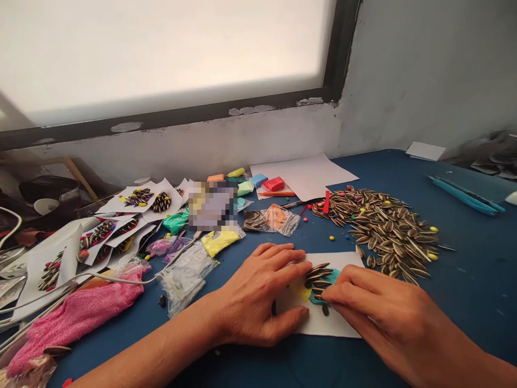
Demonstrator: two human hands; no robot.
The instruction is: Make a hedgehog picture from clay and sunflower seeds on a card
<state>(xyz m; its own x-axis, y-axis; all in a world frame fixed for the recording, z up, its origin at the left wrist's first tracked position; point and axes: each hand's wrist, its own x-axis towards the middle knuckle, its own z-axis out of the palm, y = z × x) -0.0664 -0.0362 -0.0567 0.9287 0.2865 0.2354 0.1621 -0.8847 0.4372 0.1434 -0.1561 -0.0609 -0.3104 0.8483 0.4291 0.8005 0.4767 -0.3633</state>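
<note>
Left hand (258, 296) spread wide over the near-side edge of a white card (337, 326), thumb apart from fingers. Right hand (390, 310) narrow, fingertips pinched on 1 sunflower seed (317, 296). Blue clay (334, 276) on card, between the 2 hands, bearing a seed row (320, 272). Loose seed pile (390, 231) beyond right hand; pink cloth (89, 307) well left of left hand.

left grip (260, 299): bare hand | left forearm (161, 340): bare, tapering | right grip (393, 315): bare hand | right wrist (464, 353): bare
</note>
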